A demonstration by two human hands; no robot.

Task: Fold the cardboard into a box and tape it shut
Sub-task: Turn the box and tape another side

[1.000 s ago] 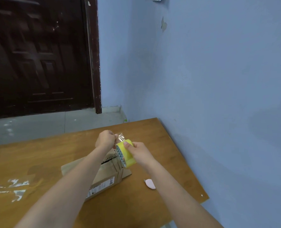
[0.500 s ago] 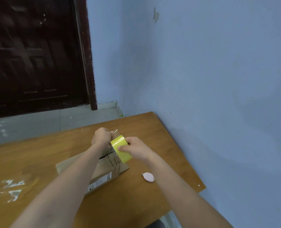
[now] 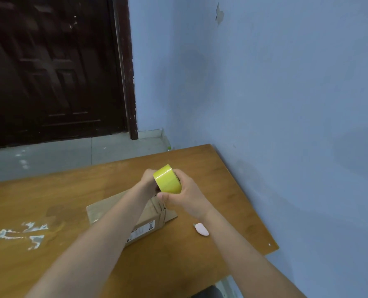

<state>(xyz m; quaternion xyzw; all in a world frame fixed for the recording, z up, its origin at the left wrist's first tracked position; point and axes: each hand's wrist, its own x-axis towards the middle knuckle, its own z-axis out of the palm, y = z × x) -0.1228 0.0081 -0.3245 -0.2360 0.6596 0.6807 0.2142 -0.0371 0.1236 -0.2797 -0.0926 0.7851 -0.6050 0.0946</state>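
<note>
While the right hand is gripping the tape over the box, left hand's fingers hidden, grip unclear, the loose end is risking sticking back.

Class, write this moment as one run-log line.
right hand: grips tape roll | left hand: behind roll, grip hidden | box: on table under hands | pink cutter: beside box

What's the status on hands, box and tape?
Right hand grips yellow tape roll above cardboard box. Left hand behind roll, grip hidden. Pink cutter lies beside box, clear of work.
</note>
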